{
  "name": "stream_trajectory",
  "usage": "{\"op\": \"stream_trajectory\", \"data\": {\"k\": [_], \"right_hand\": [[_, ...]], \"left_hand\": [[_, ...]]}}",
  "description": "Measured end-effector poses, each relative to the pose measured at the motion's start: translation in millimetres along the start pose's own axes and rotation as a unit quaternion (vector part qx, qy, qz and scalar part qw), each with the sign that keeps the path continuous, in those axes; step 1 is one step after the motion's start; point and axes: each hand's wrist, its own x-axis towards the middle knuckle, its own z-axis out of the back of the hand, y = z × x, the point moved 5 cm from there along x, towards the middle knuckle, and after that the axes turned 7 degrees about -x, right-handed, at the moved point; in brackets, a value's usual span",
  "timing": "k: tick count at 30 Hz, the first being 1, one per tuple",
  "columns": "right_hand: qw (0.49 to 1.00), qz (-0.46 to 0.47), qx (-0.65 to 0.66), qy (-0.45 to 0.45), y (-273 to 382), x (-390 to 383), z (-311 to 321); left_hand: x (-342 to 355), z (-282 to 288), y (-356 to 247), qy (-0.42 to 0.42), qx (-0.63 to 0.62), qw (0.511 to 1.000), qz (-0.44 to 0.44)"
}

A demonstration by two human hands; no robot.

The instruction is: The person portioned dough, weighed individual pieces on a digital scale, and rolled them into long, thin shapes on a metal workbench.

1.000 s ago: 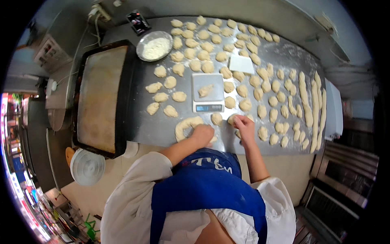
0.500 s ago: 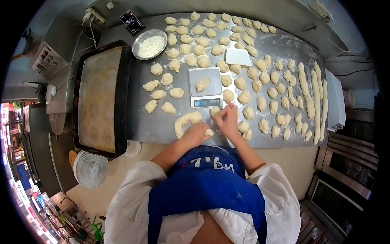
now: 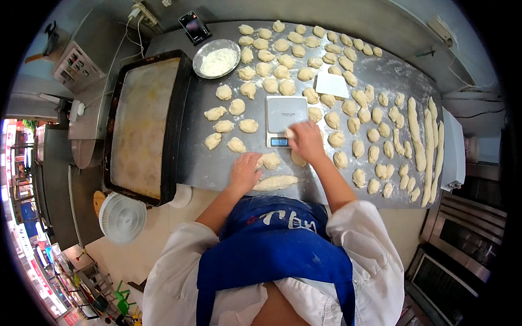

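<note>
A small piece of dough [image 3: 290, 133] is pinched in my right hand [image 3: 308, 142], over the front of the kitchen scale [image 3: 287, 108]. The scale's plate carries nothing, and its display is lit. On the worktop to the left, my left hand [image 3: 244, 171] lies with its fingers stretched beside a lump of dough [image 3: 269, 160]. Nearer to me is an elongated dough roll [image 3: 275, 183]. Another dough lump [image 3: 298, 158] sits just in front of the scale, partly hidden by my right hand.
Several rows of dough pieces [image 3: 286, 87] cover the metal worktop [image 3: 217, 179]. Long dough strips [image 3: 428, 146] lie at the right. A white scraper [image 3: 331, 85], a flour bowl [image 3: 217, 58], a phone [image 3: 194, 27] and a large dark-rimmed tray [image 3: 141, 125] stand around them.
The dough piece on the scale's plate is gone from there. My right hand has moved up to the scale with a small dough piece. My left hand has let go of its dough and shifted left.
</note>
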Motion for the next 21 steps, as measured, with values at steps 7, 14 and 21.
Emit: {"op": "stream_trajectory", "data": {"k": [7,14,21], "right_hand": [[0.988,-0.079,-0.054,0.12,-18.8,-158.4,5.1],[0.986,0.071,0.082,0.13,57.9,-100.8,14.7],[0.967,-0.006,0.159,0.199,37.5,-97.4,-58.1]], "left_hand": [[-10.1,-32.3,-30.4,0.184,-0.045,0.981,-0.043],[8.4,-56.9,-34.6,0.287,-0.076,0.954,0.04],[2.0,-50.9,-1.1,0.288,-0.246,0.916,0.135]]}}
